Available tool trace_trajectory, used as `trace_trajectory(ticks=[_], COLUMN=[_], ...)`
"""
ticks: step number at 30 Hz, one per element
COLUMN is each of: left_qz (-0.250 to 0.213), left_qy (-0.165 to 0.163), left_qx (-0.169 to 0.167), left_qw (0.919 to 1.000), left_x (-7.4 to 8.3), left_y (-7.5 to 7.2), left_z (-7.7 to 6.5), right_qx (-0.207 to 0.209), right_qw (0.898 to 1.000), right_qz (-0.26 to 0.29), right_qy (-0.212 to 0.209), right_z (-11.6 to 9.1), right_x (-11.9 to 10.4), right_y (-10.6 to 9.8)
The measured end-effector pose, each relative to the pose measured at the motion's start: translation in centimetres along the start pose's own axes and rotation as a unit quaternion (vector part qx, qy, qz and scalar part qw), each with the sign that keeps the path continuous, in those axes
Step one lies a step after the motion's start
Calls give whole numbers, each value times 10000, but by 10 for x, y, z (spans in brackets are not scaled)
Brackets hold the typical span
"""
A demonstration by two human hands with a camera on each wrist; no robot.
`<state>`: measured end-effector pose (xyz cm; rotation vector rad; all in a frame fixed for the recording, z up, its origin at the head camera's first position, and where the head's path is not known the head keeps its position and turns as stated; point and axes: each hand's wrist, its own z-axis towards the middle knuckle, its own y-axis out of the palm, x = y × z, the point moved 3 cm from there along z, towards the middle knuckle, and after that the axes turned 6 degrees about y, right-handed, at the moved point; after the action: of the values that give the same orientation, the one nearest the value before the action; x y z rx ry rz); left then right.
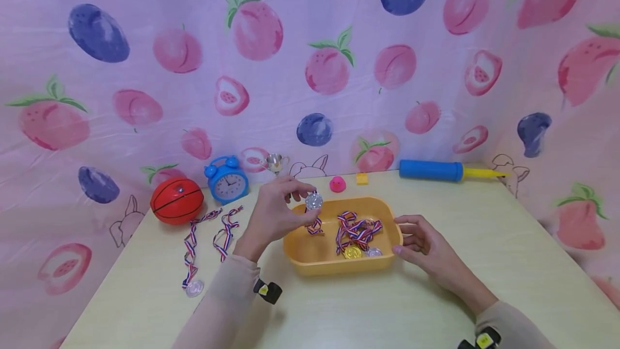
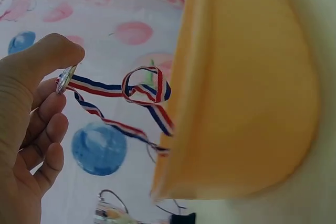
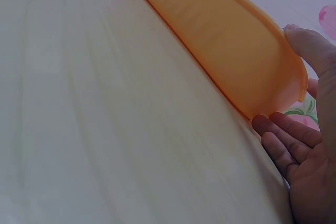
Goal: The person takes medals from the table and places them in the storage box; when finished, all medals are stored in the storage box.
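My left hand (image 1: 279,210) pinches a silver medal (image 1: 314,201) between thumb and index finger, above the left part of a yellow-orange plastic basin (image 1: 310,268). The medal's red, white and blue ribbon (image 2: 100,88) hangs toward the basin, looped partway along; its lower end passes out of sight behind the rim in the left wrist view. At the basin's right end, my right hand (image 1: 428,246) rests its thumb and fingers against the rim and outer wall, the fingers loosely bent. Inside the basin lie tangled striped ribbons (image 1: 356,230), a gold medal (image 1: 352,252) and another silver medal (image 1: 374,252).
Left of the basin lie a ribboned silver medal (image 1: 195,288) and another striped ribbon (image 1: 225,236). Along the back stand a red basketball (image 1: 177,201), blue alarm clock (image 1: 227,181), silver trophy cup (image 1: 274,163), pink duck (image 1: 337,184), yellow block (image 1: 361,179) and blue hand pump (image 1: 431,170).
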<state>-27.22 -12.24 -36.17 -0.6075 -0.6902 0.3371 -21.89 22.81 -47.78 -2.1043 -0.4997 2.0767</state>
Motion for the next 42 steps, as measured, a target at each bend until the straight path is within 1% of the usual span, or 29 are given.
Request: trace_trajectory(ticks=[8,14,19,24,27,32,36,39,42], left_qz=[-92,-73,-23,120,145,5,29,96,99], left_qy=[-396,-682,-893,-904,-886,-879,-827,-710,-632], left_qx=[-104,-211,-323,-518,-565,-477,-413,-339,-219], left_qw=[9991,9974,9955,9945,9944,9950,9957,9968,9977], left_x=[-7,-9,-10,-10,-11,-11,-10,-10,-10], left_y=[18,26,31,33,33,33,30,24,15], left_z=[-23,-38,-47,-52,-53,-54,-54,-54,-56], right_qx=[-8,-11,-22,-24,-26,-25,-60,-103,-114], right_qw=[10000,10000,10000,10000,10000,10000,10000,9999,9999], right_qz=[-16,-24,-17,-22,-8,2,26,82,113], right_qy=[15,29,-16,-15,-17,13,15,-10,-28], right_z=[1,1,1,1,1,0,1,1,1], right_x=[1,1,1,1,0,0,-1,-1,-1], right_y=[0,-1,-1,-1,-1,-1,0,0,0])
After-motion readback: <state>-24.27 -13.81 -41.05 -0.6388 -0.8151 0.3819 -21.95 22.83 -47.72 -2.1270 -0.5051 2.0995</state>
